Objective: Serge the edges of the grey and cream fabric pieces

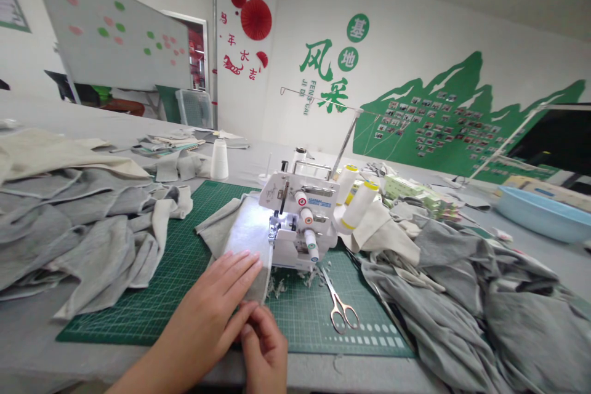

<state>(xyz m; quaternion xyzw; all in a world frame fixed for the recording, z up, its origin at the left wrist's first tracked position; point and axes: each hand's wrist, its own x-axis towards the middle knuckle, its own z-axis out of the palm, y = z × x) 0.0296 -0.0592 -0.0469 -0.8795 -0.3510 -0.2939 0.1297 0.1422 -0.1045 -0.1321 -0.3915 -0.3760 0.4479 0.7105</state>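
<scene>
A white overlock sewing machine (318, 188) stands on a green cutting mat, its lamp lighting the needle area. A grey fabric piece (247, 228) lies on the machine's left side, its right edge running along the presser foot. My left hand (221, 295) rests flat on this fabric with its fingers stretched toward the machine. Close to the left hand's thumb, my right hand (263, 338) has its fingers curled and pinched at the near edge of the fabric. Grey lint and trimmings (279, 289) lie below the foot.
Small scissors (339, 305) lie on the cutting mat (152, 301) right of my hands. Heaps of grey cloth (87, 228) lie left, more grey cloth (462, 295) right. A white thread cone (220, 160) stands behind the mat; a blue basin (545, 212) sits far right.
</scene>
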